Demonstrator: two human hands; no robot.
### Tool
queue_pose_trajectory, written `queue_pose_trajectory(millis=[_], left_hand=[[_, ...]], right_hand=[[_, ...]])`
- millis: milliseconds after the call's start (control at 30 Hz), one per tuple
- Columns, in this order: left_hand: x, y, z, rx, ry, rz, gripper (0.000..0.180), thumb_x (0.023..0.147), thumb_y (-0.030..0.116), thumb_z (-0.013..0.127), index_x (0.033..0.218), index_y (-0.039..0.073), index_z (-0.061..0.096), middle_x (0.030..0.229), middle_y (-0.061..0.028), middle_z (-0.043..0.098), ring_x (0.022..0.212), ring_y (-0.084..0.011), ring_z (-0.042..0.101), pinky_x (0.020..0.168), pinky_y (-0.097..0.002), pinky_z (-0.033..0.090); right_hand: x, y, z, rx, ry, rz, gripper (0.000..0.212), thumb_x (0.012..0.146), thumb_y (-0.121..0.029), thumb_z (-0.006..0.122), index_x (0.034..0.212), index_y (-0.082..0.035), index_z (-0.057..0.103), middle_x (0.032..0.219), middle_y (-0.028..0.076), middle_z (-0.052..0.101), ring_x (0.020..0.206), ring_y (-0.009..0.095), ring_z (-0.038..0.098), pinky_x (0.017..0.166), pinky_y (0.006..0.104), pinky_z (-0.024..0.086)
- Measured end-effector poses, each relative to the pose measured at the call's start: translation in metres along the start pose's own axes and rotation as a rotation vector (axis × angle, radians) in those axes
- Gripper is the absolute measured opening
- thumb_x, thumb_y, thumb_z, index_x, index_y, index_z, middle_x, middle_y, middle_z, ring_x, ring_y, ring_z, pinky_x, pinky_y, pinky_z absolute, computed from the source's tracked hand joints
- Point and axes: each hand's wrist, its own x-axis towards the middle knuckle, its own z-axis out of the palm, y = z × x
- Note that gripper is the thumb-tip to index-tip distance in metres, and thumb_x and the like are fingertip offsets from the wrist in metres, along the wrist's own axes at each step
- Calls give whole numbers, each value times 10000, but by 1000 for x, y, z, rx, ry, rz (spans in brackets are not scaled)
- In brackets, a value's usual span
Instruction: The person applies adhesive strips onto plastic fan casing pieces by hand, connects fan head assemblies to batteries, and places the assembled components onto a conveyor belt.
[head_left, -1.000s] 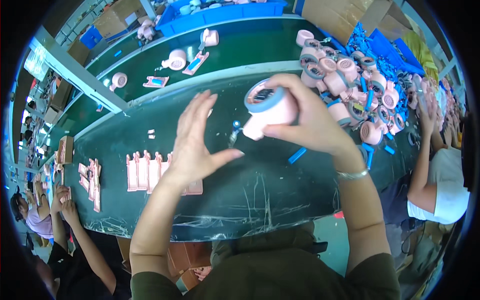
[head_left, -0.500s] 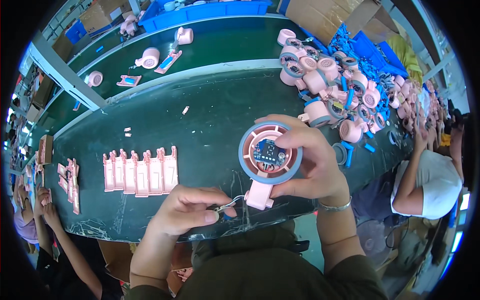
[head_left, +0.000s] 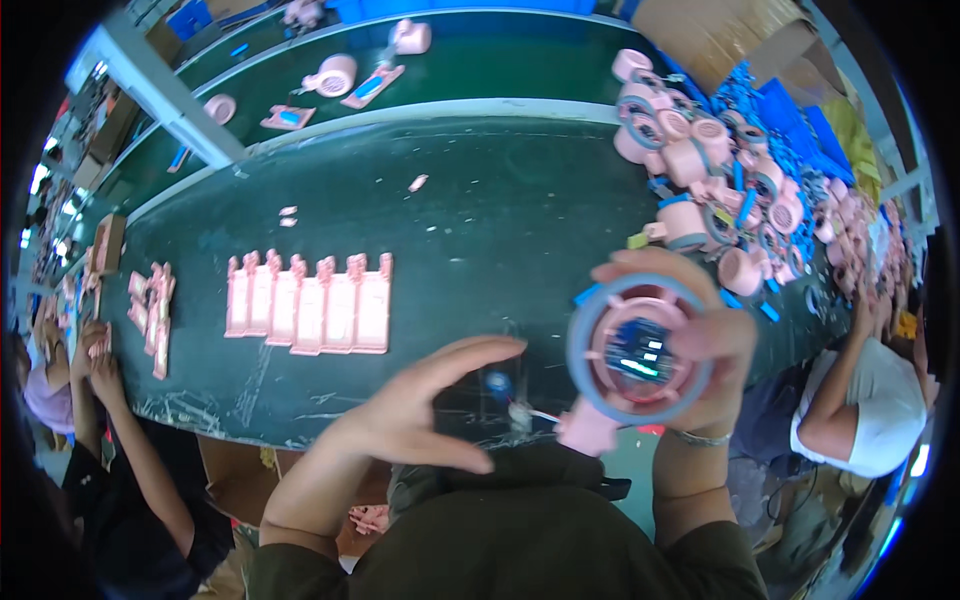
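My right hand [head_left: 722,345] is closed round a pink fan housing [head_left: 608,350] with a grey ring, its thumb over the inner rim. Inside sits a dark circuit board [head_left: 640,352], blurred, with bright white and green spots. A short pink neck [head_left: 588,428] points down and left. From it a thin wire [head_left: 545,415] runs out to a small blurred end piece. My left hand [head_left: 400,415] is open beside that wire, thumb and fingers apart, holding nothing. Farther left, several pink handle shells [head_left: 310,312] lie in a row on the dark green table [head_left: 480,240].
Pink fan housings [head_left: 690,160] and blue cylinders are heaped at the right. More pink parts lie on the far green belt [head_left: 490,65]. A loose stack of pink pieces [head_left: 155,320] is at the left. People work on both sides; a grey post [head_left: 160,90] rises back left.
My left hand has let go of the wire and its fingers have spread. My right hand has moved right with the fan housing, nearer to me. The view has shifted, too.
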Motion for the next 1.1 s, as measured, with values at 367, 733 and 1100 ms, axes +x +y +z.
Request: queue_pose_trajectory(millis=[367,733,1100], left_hand=[[-37,-5,-15,56,530,-308,276,783,26,638,1050,17,570,844,-92,620,701,-132,618,619,-256,491],[-21,-32,-72,1168,377,-344,185,733,94,639,884,-13,633,740,-137,615,630,-249,616,580,-321,490],[130,-12,-159,1388,502,-198,149,744,164,601,721,19,620,670,-188,608,643,-347,607,596,-434,488]], right_hand=[[18,27,-5,-243,-63,43,712,566,-196,838,1138,-77,432,1202,190,481,1104,277,506,927,369,421],[64,89,43,-278,-236,35,547,593,-45,752,1088,-90,525,1130,94,538,1065,268,514,919,342,404],[172,166,-29,-625,93,267,708,594,-445,767,1116,-58,484,986,167,589,927,315,578,786,368,458]])
